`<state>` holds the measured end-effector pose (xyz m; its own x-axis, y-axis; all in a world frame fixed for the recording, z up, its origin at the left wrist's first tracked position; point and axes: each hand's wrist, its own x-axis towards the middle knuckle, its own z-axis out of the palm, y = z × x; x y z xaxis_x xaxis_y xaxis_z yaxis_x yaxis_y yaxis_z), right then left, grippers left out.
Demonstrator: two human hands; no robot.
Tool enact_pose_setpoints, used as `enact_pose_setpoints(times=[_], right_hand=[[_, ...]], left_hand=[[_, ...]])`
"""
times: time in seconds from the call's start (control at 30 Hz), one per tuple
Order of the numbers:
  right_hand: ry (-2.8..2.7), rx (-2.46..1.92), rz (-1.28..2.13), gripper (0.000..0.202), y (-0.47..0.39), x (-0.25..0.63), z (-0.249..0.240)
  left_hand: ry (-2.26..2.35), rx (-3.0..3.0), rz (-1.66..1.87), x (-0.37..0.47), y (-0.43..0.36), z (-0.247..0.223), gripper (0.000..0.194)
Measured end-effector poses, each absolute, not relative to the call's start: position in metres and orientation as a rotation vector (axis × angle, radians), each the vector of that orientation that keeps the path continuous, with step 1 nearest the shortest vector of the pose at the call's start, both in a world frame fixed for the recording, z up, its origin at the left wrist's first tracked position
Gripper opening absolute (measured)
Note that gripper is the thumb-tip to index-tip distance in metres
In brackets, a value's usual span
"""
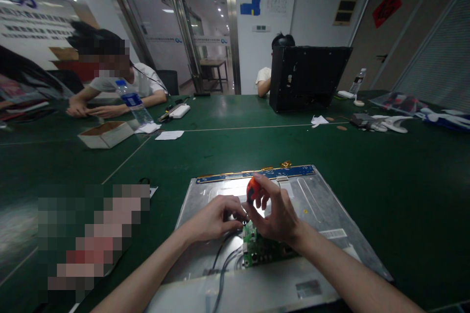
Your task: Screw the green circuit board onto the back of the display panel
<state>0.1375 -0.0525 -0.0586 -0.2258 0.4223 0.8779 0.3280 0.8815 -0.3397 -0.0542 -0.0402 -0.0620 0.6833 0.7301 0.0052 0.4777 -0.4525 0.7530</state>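
A flat silver display panel lies on the green table in front of me, with a narrow blue circuit strip along its far edge. On its near half sits a green circuit board, partly covered by my right hand. That hand is closed around the orange-and-black handle of a screwdriver, which points down at the board's far left corner. Beside that corner my left hand is closed in a pinch; what its fingertips hold is too small to tell. Dark cables run from the board's left side toward me.
To my left lies an item blurred by pixelation. Farther off are an open box, a water bottle and paper. A black monitor-like case stands at the back right. Two people sit across the table.
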Motion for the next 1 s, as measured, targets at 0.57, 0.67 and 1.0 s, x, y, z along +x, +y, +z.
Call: enact_pose_setpoints(times=[0.57, 0.67, 1.0], right_hand=[[-1.845, -0.576, 0.084, 0.062, -0.0553, 0.1382, -0.0581], [-1.837, -0.57, 0.078, 0.062, -0.0551, 0.1376, -0.0578], [-1.846, -0.563, 0.09, 0.06, -0.0538, 0.138, -0.058]], left_hand=[[0.889, 2.016, 0.516, -0.0505, -0.0413, -0.0613, 0.003], [0.887, 2.019, 0.507, -0.051, -0.0408, -0.0622, 0.004], [0.894, 2.036, 0.464, -0.0534, -0.0392, -0.0656, 0.003]])
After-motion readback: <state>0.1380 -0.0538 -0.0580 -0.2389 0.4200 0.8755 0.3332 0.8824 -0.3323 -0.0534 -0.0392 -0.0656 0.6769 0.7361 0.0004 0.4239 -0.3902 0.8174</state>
